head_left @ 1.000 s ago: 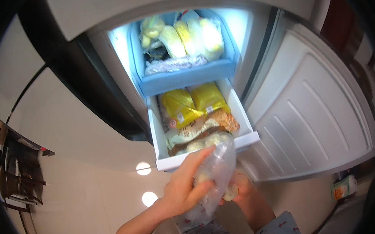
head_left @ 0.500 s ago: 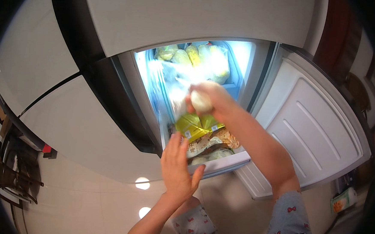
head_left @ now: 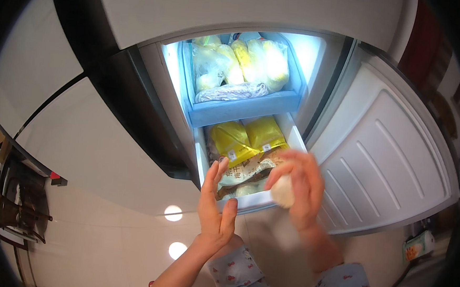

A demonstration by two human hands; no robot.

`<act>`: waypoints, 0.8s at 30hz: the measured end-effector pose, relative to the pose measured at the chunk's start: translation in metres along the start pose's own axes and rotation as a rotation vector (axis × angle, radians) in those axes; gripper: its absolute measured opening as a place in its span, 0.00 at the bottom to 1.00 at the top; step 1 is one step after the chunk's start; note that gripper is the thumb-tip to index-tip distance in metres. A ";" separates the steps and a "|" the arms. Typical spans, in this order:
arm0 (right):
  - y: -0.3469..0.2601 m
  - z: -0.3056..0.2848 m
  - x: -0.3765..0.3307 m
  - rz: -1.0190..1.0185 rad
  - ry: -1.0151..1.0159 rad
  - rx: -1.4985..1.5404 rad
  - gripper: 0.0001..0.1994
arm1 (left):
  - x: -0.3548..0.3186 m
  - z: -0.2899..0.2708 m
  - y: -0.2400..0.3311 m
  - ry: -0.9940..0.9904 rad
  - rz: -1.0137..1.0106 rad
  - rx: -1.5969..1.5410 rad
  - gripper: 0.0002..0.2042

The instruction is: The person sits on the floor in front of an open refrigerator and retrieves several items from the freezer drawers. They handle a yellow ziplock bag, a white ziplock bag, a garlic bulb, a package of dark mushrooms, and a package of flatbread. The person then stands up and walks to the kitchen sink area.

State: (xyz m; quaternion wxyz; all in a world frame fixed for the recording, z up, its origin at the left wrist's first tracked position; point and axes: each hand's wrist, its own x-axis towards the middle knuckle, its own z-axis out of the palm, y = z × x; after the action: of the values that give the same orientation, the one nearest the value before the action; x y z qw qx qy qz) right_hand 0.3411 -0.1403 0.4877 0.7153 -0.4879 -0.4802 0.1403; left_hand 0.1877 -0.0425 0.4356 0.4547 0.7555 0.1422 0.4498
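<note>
Two drawers stand pulled out of the freezer. My right hand (head_left: 300,187) curls closed around a pale lump (head_left: 284,191) just over the lower drawer's (head_left: 247,201) front lip; my left hand (head_left: 216,206), fingers straight and spread, touches that lip, apparently steadying it.

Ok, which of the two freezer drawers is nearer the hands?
The lower white drawer, pulled out with yellow bags inside; both hands are at its front edge. The blue upper drawer sits farther back.

Open freezer door (head_left: 387,153), pale tiled floor (head_left: 103,241), small green-and-white packet (head_left: 417,245) on floor, dark rack (head_left: 10,204) at left.
</note>
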 end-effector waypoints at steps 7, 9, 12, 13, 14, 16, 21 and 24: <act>0.011 0.051 -0.024 -0.374 -0.029 -0.431 0.19 | -0.009 0.016 0.030 0.004 -0.354 -0.596 0.31; 0.004 0.050 -0.010 -0.401 -0.067 -0.488 0.18 | -0.011 0.012 0.031 0.166 -0.407 -0.623 0.27; 0.023 0.019 0.012 -0.335 -0.158 -0.792 0.15 | -0.021 -0.004 0.010 0.126 -0.071 -0.231 0.21; 0.029 0.000 0.024 -0.109 -0.305 -0.919 0.13 | -0.021 -0.001 0.008 0.159 -0.073 -0.256 0.19; 0.032 -0.022 0.037 0.127 -0.441 -1.055 0.12 | -0.020 0.006 0.004 0.175 -0.019 -0.246 0.19; 0.050 -0.046 0.069 0.319 -0.881 -1.394 0.10 | -0.018 0.012 -0.005 0.215 0.082 -0.190 0.18; 0.108 -0.056 0.090 0.266 -1.148 -1.561 0.11 | -0.011 0.016 -0.006 0.253 0.027 -0.380 0.19; 0.095 -0.041 0.114 0.265 -1.178 -1.536 0.19 | -0.011 0.013 -0.010 0.209 0.035 -0.284 0.18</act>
State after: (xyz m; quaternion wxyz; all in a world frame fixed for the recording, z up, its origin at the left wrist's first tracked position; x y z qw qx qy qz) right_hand 0.4578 -0.0412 0.4686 -0.1735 -0.7231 -0.6626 0.0899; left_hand 0.1942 -0.0513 0.4187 0.5318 0.6351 0.1104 0.5491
